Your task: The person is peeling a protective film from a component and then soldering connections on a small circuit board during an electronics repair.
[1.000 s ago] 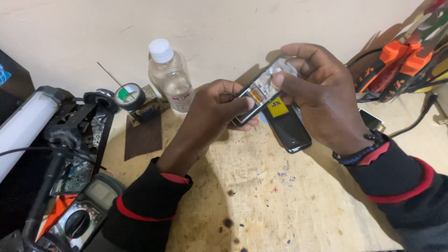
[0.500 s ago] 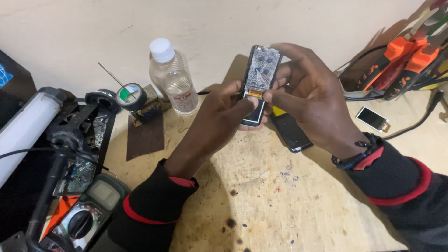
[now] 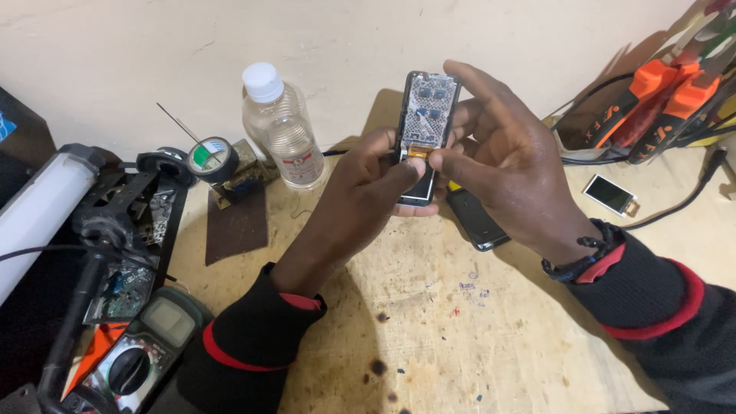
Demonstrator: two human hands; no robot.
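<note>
Both hands hold a small opened mobile phone upright above the wooden bench, its circuit board and an orange flex strip showing. My left hand grips its lower left side with thumb and fingers. My right hand wraps its right side, fingertips pressing near the orange strip. A black phone cover lies on the bench just below and behind the hands.
A clear plastic bottle with a white cap stands at the wall. A solder reel, a dark mat, a multimeter and a circuit board sit left. A small screen part and orange-handled tools are right.
The phone has been turned from tilted sideways to upright and raised slightly. Both hands shifted their grip around it; the black cover stays on the bench.
</note>
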